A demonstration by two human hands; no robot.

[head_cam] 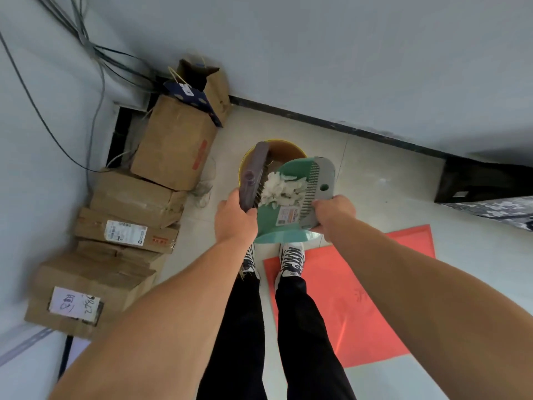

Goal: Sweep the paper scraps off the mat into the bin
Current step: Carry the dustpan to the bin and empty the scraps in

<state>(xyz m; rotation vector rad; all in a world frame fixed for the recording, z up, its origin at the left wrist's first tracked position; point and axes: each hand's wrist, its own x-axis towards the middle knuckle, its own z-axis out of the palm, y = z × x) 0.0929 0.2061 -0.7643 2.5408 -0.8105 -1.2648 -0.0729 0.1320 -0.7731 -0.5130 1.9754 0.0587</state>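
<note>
My right hand grips the grey edge of a green dustpan, held tilted over a yellow-rimmed round bin on the floor. A heap of white paper scraps lies in the pan near its front lip. In my left hand I hold a grey-purple brush, its bristles set against the left side of the scraps. The red mat lies on the tiled floor under my right foot, behind the bin.
Stacked cardboard boxes line the wall at left, with loose cables above them. A clear plastic bag lies between boxes and bin. A black object and patterned cloth sit at right. My legs stand below the pan.
</note>
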